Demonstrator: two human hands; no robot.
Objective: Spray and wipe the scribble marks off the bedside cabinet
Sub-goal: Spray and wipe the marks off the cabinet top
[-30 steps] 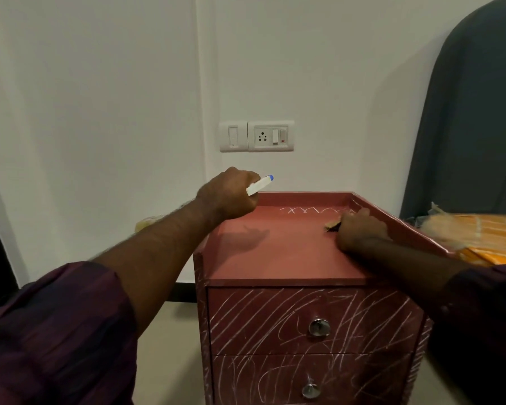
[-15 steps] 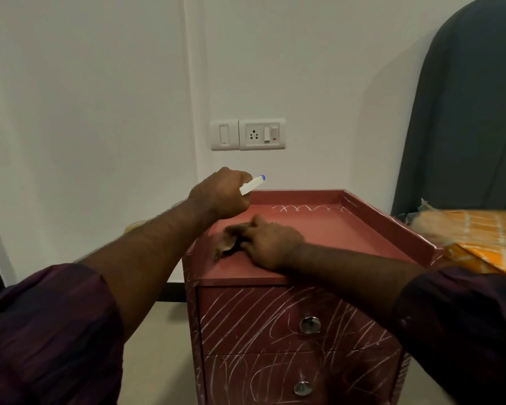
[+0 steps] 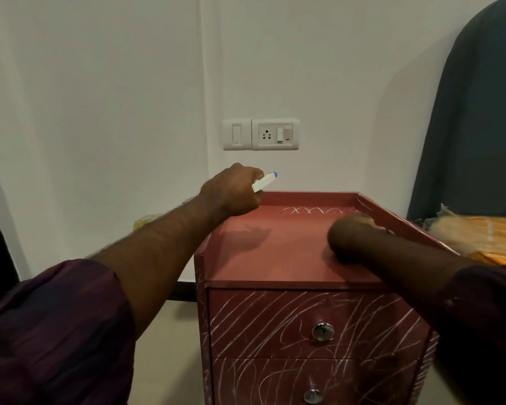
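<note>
Left hand grips the sprayer above the cabinet at its back-left rim. Right hand, blurred, grip unclear, has swept from front-left to the right rim; scribbles lie just beyond its fingers, bare top to their left.

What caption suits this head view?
Right hand on the cabinet top near white scribbles; left hand grips a white, blue-tipped sprayer.

A single wide-angle camera on the person's head looks forward and somewhat down from the near side, close to the bedside cabinet, whose top and drawer fronts fill the lower middle, and faces the far white wall with its socket plate straight ahead.
</note>
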